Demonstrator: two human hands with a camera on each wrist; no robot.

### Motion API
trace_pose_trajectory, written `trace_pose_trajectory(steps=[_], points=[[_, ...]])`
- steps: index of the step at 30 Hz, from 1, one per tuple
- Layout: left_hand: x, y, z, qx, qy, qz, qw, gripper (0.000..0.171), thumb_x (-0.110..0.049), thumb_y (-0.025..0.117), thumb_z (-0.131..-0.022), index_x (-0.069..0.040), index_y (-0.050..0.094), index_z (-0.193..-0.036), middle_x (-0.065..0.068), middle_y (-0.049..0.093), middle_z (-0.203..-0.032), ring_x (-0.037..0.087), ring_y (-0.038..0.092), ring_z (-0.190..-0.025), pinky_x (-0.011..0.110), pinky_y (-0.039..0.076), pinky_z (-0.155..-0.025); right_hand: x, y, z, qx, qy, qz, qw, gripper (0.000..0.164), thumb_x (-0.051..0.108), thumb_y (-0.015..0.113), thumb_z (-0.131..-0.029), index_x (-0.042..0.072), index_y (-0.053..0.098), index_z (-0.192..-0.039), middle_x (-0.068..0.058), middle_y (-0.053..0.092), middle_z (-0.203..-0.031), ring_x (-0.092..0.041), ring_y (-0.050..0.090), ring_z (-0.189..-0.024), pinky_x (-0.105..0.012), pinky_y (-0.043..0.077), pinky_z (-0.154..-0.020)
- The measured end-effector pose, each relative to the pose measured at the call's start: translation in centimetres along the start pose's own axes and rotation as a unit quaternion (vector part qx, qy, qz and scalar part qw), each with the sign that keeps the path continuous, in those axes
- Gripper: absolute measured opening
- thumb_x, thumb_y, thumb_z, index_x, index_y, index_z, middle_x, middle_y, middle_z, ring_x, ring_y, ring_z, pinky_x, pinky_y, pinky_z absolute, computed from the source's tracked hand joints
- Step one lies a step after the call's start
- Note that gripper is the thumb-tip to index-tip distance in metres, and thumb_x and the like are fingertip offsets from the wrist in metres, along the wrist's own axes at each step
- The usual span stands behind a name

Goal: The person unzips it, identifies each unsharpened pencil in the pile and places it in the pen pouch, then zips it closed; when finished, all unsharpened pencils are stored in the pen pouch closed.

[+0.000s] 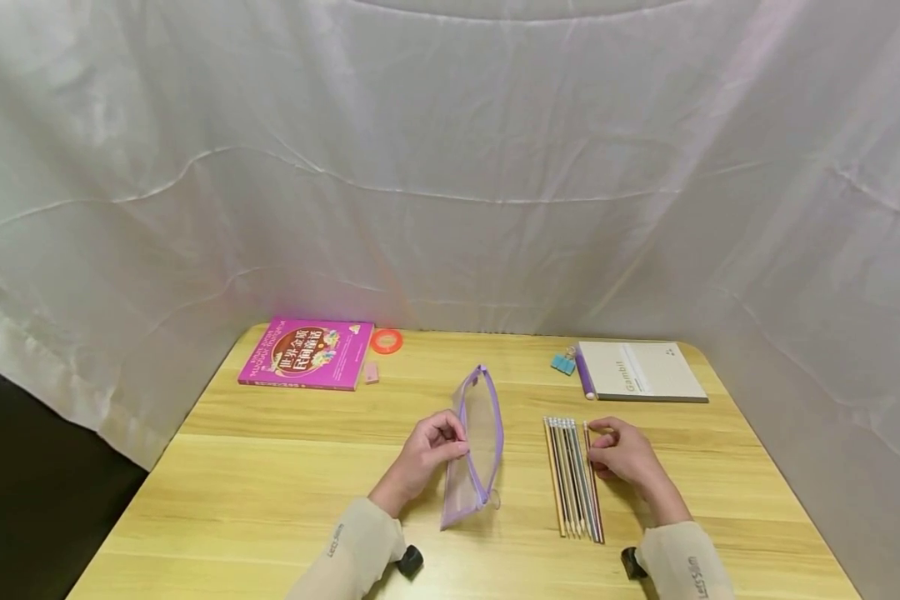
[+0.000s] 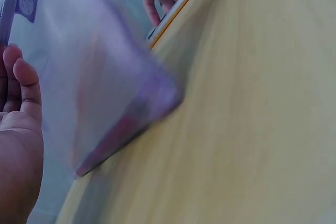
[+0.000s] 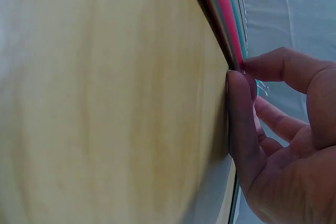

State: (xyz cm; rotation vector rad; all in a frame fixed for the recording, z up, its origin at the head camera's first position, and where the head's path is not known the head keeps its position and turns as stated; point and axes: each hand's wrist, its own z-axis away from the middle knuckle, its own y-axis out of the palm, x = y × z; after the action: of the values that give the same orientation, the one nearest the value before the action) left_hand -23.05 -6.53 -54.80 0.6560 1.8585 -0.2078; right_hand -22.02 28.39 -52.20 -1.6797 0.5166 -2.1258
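Two cuffed sleeves, the left sleeve [image 1: 360, 546] and the right sleeve [image 1: 682, 558], enter nearest the viewer, to either side of the zip pouch [image 1: 483, 421], which serves as landmark; left and right are the person's own. The pouch, translucent with purple edging, stands tilted on the wooden table [image 1: 270, 500], its mouth parted. Right of the pouch lies a row of pencils [image 1: 572, 475], side by side, sharpened tips toward the viewer. At the pouch's left rim, the left hand [image 1: 427, 452] pinches the edge between thumb and fingers. Farther right of the pouch than the row, the right hand [image 1: 626, 454] pinches the outermost pencil [image 1: 594, 492] near its far end. Beyond the pouch, to its right: a purple marker [image 1: 585, 373], a pale notebook [image 1: 641, 372] and blue binder clips [image 1: 563, 363]. Beyond it, to its left: a small pink block [image 1: 371, 372], a magenta book [image 1: 307, 354] and an orange-red ring [image 1: 376, 342]. Behind the pouch and everything else hangs a pale curtain [image 1: 450, 167].
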Motion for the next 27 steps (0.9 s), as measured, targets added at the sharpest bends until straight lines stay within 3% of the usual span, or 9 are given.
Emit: trace_pose_trajectory(steps=[5, 8, 20, 27], points=[[0.6, 0.4, 0.1, -0.003, -0.012, 0.053, 0.9985, 0.022, 0.002, 0.061, -0.092, 0.017, 0.045, -0.096, -0.006, 0.055, -0.086, 0.007, 0.052, -0.079, 0.018, 0.045, -0.073, 0.0, 0.2, -0.1, -0.006, 0.002, 0.011, 1.000, 0.063, -0.008, 0.078, -0.080, -0.009, 0.049, -0.137, -0.014, 0.059, -0.091, -0.018, 0.064, -0.065, -0.034, 0.061, -0.058], [1.0, 0.6, 0.3, -0.006, -0.019, 0.059, 0.9981, 0.024, 0.003, 0.061, -0.092, 0.019, 0.044, -0.096, -0.007, 0.056, -0.085, 0.006, 0.053, -0.079, 0.018, 0.046, -0.073, 0.0, 0.3, -0.1, -0.003, 0.006, 0.019, 1.000, 0.064, -0.008, 0.078, -0.080, -0.009, 0.048, -0.137, -0.014, 0.058, -0.092, -0.019, 0.063, -0.064, -0.034, 0.061, -0.057], [2.0, 0.8, 0.5, -0.009, -0.027, 0.032, 0.9991, 0.026, 0.003, 0.063, -0.091, 0.022, 0.047, -0.097, -0.007, 0.059, -0.083, 0.005, 0.056, -0.077, 0.017, 0.049, -0.073, -0.1, 0.0, -0.3, -0.001, 0.016, -0.005, 1.000, 0.062, -0.009, 0.074, -0.079, -0.010, 0.048, -0.136, -0.015, 0.061, -0.094, -0.019, 0.066, -0.063, -0.038, 0.062, -0.059], [2.0, 0.9, 0.7, -0.008, -0.041, 0.005, 0.9991, 0.028, -0.002, 0.066, -0.090, 0.020, 0.050, -0.096, -0.009, 0.059, -0.082, 0.004, 0.057, -0.078, 0.018, 0.049, -0.074, 0.1, -0.1, -0.3, 0.002, 0.025, -0.020, 0.999, 0.054, -0.007, 0.069, -0.086, -0.013, 0.049, -0.136, -0.018, 0.066, -0.097, -0.019, 0.068, -0.067, -0.037, 0.062, -0.060]])
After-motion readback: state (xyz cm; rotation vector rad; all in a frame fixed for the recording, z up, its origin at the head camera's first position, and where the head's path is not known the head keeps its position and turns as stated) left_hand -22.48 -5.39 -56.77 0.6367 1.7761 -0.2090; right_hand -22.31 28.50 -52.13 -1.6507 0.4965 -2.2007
